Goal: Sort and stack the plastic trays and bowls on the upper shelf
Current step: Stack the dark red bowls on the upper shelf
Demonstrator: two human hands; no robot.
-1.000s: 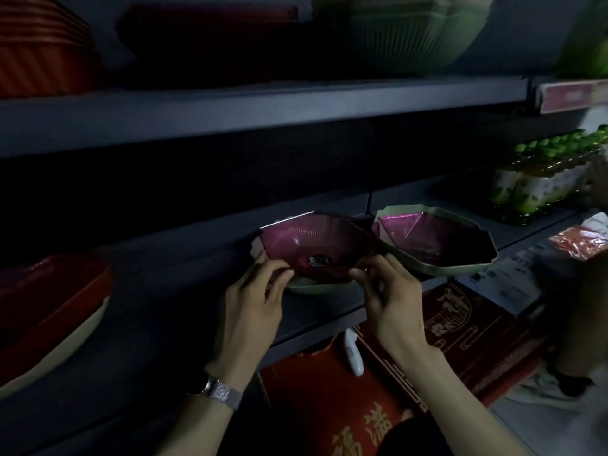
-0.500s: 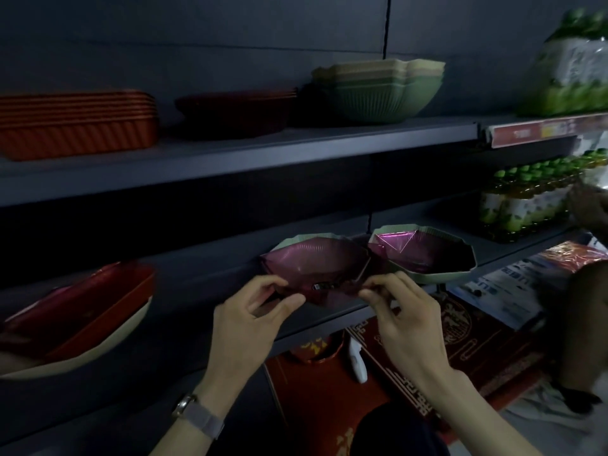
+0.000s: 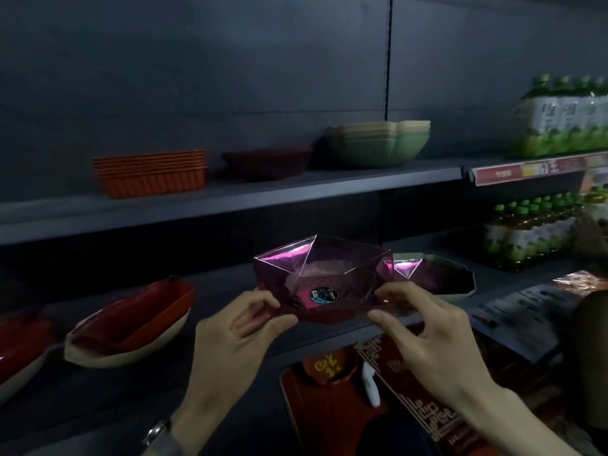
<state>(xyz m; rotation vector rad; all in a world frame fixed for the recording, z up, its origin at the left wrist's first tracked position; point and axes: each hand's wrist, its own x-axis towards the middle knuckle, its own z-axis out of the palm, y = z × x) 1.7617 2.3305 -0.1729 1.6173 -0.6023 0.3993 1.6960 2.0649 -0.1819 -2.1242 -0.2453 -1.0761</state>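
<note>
The upper shelf (image 3: pixel 230 199) runs dark and grey across the view. On it, toward its right end, stands a wrapped pack of green-capped bottles (image 3: pixel 566 126). Near its middle sits a nested stack of green bowls (image 3: pixel 378 146), with a dark red bowl (image 3: pixel 266 162) just left of that stack. Further left on the same shelf is a stack of orange trays (image 3: pixel 151 176). A red price strip (image 3: pixel 526 169) is fixed to the shelf's front edge at the right. Below the upper shelf is a lower shelf (image 3: pixel 98 406), and under the upper shelf's left part a red tray (image 3: pixel 131 317) lies tilted in a cream one. Under its right part a second pack of bottles (image 3: pixel 533 232) stands on the lower shelf. A pink bowl (image 3: pixel 322 274), clear and faceted, is held in the air below the upper shelf's middle. It is tipped so its inside faces the camera. Just behind its right side another pink piece lies in a cream bowl (image 3: pixel 460 292) on the lower shelf. The left hand (image 3: pixel 230 337) pinches the pink bowl's left edge between thumb and fingers. The right hand (image 3: pixel 427 340) pinches its right edge the same way. A round dark sticker (image 3: pixel 324 295) sits in the bowl's bottom, and a watch (image 3: pixel 158 432) is on the left wrist.
</note>
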